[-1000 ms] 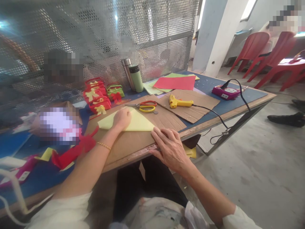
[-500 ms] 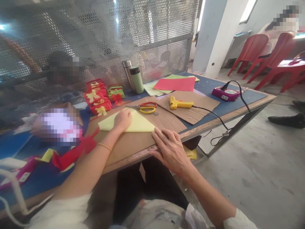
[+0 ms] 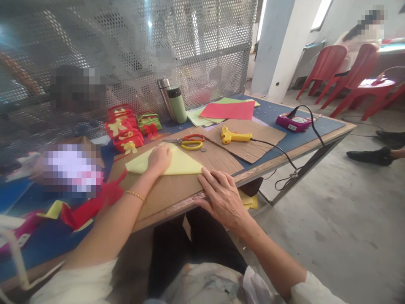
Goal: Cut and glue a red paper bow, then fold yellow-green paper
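A folded pale yellow sheet (image 3: 186,162) lies on a piece of brown cardboard (image 3: 158,194) at the table's front edge. My left hand (image 3: 160,158) presses down on its middle with curled fingers; whatever is beneath them is hidden. At the sheet's right corner, the fingertips of my right hand (image 3: 221,192) touch the fold, with the fingers stretched out. Just behind the sheet are scissors (image 3: 192,143) with red and yellow handles. A yellow glue gun (image 3: 236,136) rests on a second cardboard piece (image 3: 262,141) to the right.
Red bags with yellow bows (image 3: 123,131) and a green bag (image 3: 150,123) stand at the back left, beside two flasks (image 3: 177,105). Red and green sheets (image 3: 228,110) lie behind. A purple power strip (image 3: 292,122) sits on the right. Red material (image 3: 85,211) lies at left.
The view has turned slightly right, so the table and everything on it appear a little further left. Both hands stay in place on the yellow sheet.
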The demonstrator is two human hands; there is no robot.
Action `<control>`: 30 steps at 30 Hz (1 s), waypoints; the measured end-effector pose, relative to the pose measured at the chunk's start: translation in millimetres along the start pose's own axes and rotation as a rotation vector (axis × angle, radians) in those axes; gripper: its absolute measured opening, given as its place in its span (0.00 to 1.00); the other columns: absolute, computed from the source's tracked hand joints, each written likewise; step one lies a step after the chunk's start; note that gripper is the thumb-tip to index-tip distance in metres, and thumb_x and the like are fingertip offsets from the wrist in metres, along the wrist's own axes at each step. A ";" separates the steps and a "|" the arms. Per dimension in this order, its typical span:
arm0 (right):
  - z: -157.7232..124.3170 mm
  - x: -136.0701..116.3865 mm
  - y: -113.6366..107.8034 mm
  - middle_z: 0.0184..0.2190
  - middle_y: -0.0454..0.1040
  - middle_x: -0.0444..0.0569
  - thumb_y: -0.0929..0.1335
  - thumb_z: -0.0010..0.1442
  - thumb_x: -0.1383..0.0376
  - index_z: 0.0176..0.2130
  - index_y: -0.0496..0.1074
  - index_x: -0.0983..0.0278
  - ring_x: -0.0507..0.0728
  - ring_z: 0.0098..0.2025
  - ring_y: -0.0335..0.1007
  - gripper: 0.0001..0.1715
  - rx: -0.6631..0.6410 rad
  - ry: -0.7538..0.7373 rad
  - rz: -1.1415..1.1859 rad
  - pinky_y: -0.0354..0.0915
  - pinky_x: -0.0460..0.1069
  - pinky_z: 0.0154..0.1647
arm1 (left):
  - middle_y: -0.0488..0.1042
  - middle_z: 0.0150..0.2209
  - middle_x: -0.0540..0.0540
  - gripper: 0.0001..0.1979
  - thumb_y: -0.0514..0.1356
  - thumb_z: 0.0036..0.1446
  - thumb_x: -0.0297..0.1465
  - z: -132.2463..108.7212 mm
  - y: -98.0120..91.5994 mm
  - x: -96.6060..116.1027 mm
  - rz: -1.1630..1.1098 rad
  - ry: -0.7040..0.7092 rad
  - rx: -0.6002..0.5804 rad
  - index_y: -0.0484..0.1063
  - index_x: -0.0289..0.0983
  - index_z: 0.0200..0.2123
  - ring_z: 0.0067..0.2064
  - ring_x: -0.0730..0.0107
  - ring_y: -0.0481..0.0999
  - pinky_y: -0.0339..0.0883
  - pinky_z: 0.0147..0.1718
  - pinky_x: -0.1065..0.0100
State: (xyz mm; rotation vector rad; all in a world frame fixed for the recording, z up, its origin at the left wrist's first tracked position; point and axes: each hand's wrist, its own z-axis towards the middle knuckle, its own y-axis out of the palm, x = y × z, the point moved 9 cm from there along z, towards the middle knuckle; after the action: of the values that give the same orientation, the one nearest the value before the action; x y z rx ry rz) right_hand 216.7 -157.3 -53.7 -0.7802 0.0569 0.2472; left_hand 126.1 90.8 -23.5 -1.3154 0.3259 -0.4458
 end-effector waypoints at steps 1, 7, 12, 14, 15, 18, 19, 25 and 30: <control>0.0 -0.4 -0.5 0.67 0.71 0.57 0.64 0.73 0.54 0.64 0.70 0.68 0.65 0.61 0.63 0.28 0.002 -0.002 -0.005 0.60 0.60 0.64 | 0.78 0.46 0.34 0.11 0.51 0.65 0.30 0.2 0.4 0.0 0.005 0.000 -0.004 0.74 0.39 0.41 0.51 0.45 0.78 0.69 0.47 0.55; -1.7 -1.1 -0.6 0.65 0.73 0.57 0.64 0.72 0.48 0.64 0.71 0.67 0.66 0.62 0.62 0.33 0.005 0.020 -0.031 0.57 0.61 0.66 | 0.78 0.49 0.33 0.10 0.50 0.66 0.29 0.8 0.4 1.0 0.031 0.015 -0.015 0.72 0.39 0.42 0.53 0.45 0.77 0.68 0.48 0.55; -2.4 -2.0 0.8 0.66 0.72 0.56 0.65 0.71 0.45 0.65 0.70 0.66 0.66 0.62 0.62 0.36 0.001 0.019 -0.057 0.56 0.61 0.67 | 0.78 0.47 0.35 0.09 0.51 0.67 0.31 1.8 0.2 0.0 0.057 0.006 -0.016 0.71 0.40 0.41 0.52 0.47 0.78 0.68 0.47 0.57; -1.6 -1.8 0.0 0.65 0.72 0.56 0.64 0.71 0.44 0.64 0.71 0.65 0.66 0.62 0.62 0.36 0.000 0.025 -0.061 0.57 0.60 0.66 | 0.77 0.47 0.35 0.09 0.50 0.67 0.31 2.2 0.3 -0.4 0.060 0.001 -0.020 0.71 0.40 0.41 0.52 0.47 0.78 0.68 0.47 0.57; -1.1 -1.6 -0.6 0.65 0.73 0.56 0.63 0.71 0.44 0.64 0.71 0.65 0.66 0.62 0.62 0.36 0.000 0.029 -0.061 0.57 0.60 0.66 | 0.77 0.47 0.35 0.10 0.50 0.67 0.31 2.3 0.3 -0.6 0.060 -0.002 -0.022 0.71 0.41 0.40 0.52 0.48 0.78 0.68 0.46 0.57; 0.2 -1.8 -1.8 0.65 0.73 0.55 0.63 0.72 0.46 0.63 0.71 0.65 0.65 0.62 0.63 0.33 -0.010 0.035 -0.060 0.56 0.60 0.66 | 0.77 0.48 0.35 0.10 0.50 0.67 0.31 2.5 -0.2 -0.6 0.056 -0.005 -0.027 0.71 0.41 0.40 0.51 0.48 0.77 0.69 0.45 0.57; 0.5 -1.9 -2.2 0.65 0.73 0.55 0.64 0.72 0.47 0.63 0.71 0.65 0.65 0.62 0.63 0.32 -0.012 0.035 -0.058 0.56 0.60 0.65 | 0.77 0.48 0.36 0.10 0.50 0.67 0.31 2.5 -0.6 -0.4 0.053 -0.005 -0.027 0.71 0.41 0.40 0.51 0.48 0.77 0.69 0.45 0.58; 2.6 -1.8 -5.3 0.64 0.73 0.56 0.63 0.71 0.44 0.61 0.72 0.65 0.65 0.59 0.64 0.34 -0.006 0.020 -0.053 0.57 0.60 0.63 | 0.77 0.47 0.37 0.10 0.50 0.67 0.31 1.7 -1.8 -0.2 0.044 -0.010 -0.027 0.70 0.42 0.39 0.51 0.50 0.77 0.68 0.45 0.59; 4.0 -2.3 -7.6 0.64 0.74 0.58 0.64 0.70 0.44 0.61 0.72 0.70 0.65 0.59 0.63 0.37 0.003 0.006 -0.051 0.56 0.59 0.62 | 0.77 0.45 0.38 0.09 0.50 0.66 0.32 2.4 -1.8 -1.7 0.037 0.000 -0.010 0.71 0.42 0.39 0.50 0.51 0.77 0.68 0.44 0.58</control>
State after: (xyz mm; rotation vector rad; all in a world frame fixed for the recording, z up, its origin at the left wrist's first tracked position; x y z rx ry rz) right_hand 216.2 -160.1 -45.3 -0.7788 0.0429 0.1963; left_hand 125.5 93.3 -21.2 -1.3177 0.3519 -0.4135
